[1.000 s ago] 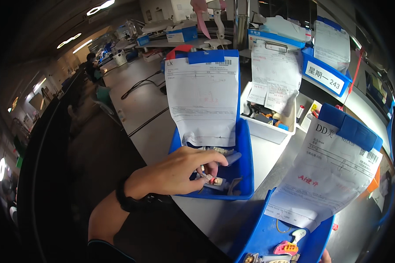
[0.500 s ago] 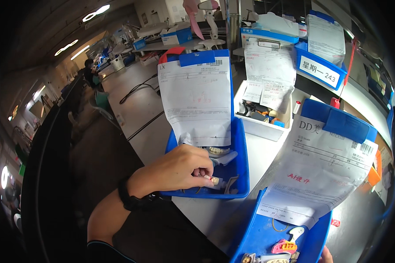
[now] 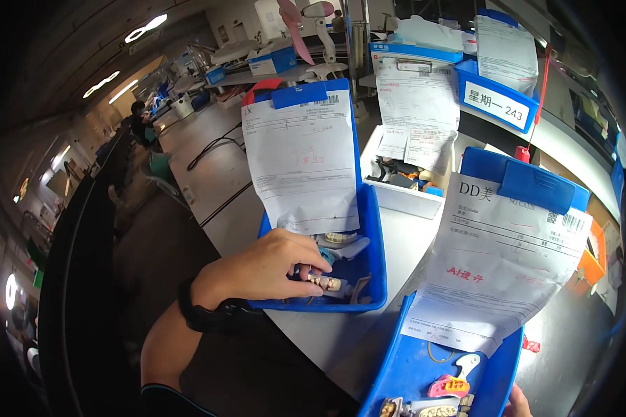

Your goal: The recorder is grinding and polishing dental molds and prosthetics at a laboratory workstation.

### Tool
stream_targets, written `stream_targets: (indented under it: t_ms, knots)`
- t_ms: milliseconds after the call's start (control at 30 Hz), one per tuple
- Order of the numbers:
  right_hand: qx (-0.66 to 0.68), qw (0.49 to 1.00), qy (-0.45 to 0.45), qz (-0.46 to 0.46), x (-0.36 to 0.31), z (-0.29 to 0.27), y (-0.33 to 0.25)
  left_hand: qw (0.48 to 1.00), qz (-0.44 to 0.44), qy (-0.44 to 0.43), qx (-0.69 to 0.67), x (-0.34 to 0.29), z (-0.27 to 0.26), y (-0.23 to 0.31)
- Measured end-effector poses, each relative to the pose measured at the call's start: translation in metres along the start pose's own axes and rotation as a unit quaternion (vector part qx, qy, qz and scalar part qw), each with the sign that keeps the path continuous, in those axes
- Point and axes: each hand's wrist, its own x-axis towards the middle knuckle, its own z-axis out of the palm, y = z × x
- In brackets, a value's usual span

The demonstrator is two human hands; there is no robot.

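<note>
My left hand (image 3: 278, 267) reaches into the left blue tray (image 3: 375, 271), thumb and fingers closed on a small dental model (image 3: 325, 283) with tooth shapes. Beside the fingers in that tray are a cream teeth model (image 3: 340, 238) and a pale, handle-like piece (image 3: 355, 248). Only part of my right hand (image 3: 517, 403) shows, at the lower edge, against the outer right side of the right blue tray (image 3: 389, 358). Inside that tray are a pink and yellow dental impression (image 3: 448, 386), a white handled piece (image 3: 468, 363) and several tooth models (image 3: 438, 410).
Clipped sheets of paper stand up from both trays, the left sheet (image 3: 302, 167) and the right sheet (image 3: 501, 264). Behind them is a white box (image 3: 410, 201) of small parts. A blue bin (image 3: 494, 104), a pink fan (image 3: 295, 31) and a black cable (image 3: 212, 149) are farther back.
The view has shifted slightly, so the trays appear a little farther left. In my left fingers the dental model has turned, showing more of its tooth row.
</note>
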Motion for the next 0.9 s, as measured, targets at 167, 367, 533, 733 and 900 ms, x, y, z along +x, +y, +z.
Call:
stream_targets:
  t_ms: [167,367,533,733,900]
  knots:
    - [-0.002,1.000,-0.003,-0.023,0.003,-0.001,-0.006,1.000,-0.014,-0.008,-0.010,-0.004,0.005,0.002]
    - [0.052,0.996,0.068,0.003,0.000,0.004,-0.021,0.997,0.056,0.029,0.053,0.013,0.007,0.008]
    - [-0.071,0.992,0.013,-0.103,0.023,0.002,-0.004,0.984,0.118,0.126,0.034,0.002,0.022,0.094]
    - [-0.040,0.987,-0.038,-0.148,0.015,-0.005,-0.008,0.965,0.258,-0.033,0.024,0.024,0.068,0.153]
    - [-0.063,0.985,-0.022,-0.160,0.007,-0.004,0.001,0.924,0.307,-0.214,0.073,0.058,0.089,0.154]
